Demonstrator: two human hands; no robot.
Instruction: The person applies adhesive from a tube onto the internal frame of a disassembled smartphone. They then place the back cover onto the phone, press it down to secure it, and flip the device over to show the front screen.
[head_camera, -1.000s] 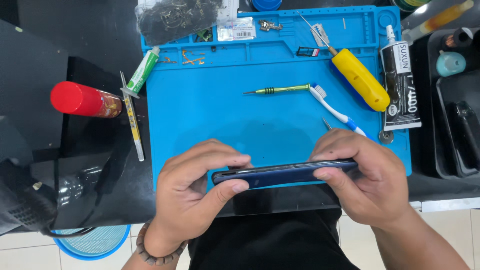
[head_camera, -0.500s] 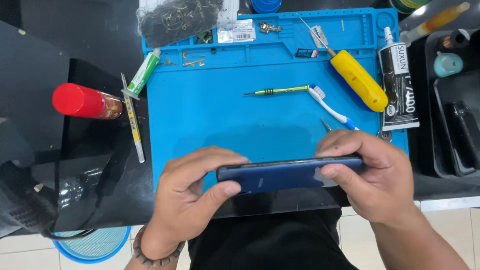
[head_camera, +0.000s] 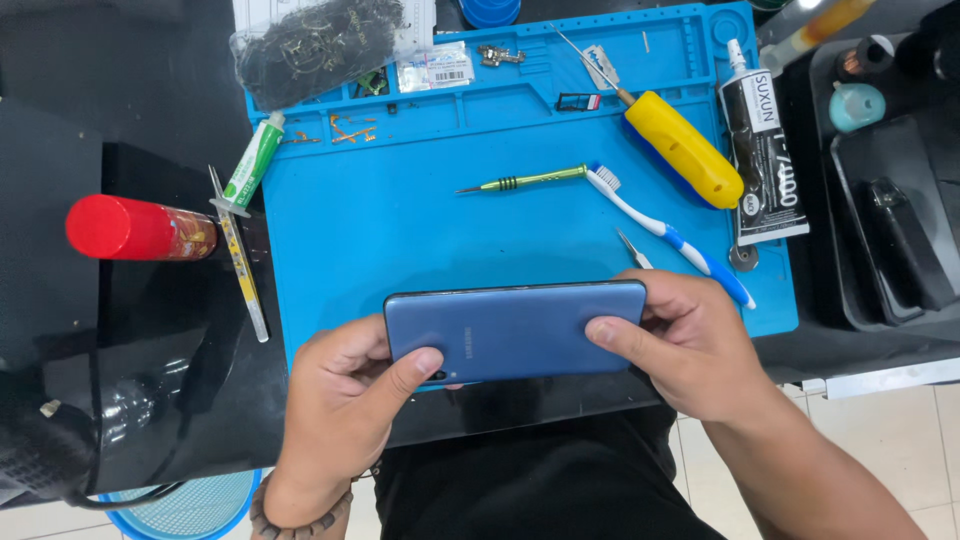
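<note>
A black surface (head_camera: 150, 90) carries a blue work mat (head_camera: 420, 230), whose bare middle lies open between the tools at its far edge and the near edge. There both hands grip a blue phone (head_camera: 515, 330), back up, lengthwise across the mat's near edge. The left hand (head_camera: 340, 410) curls round its left end, thumb on the back; the right hand (head_camera: 690, 345) clasps the right end. A toothbrush (head_camera: 660, 228) and tweezers (head_camera: 633, 250) lie just beyond the right hand.
</note>
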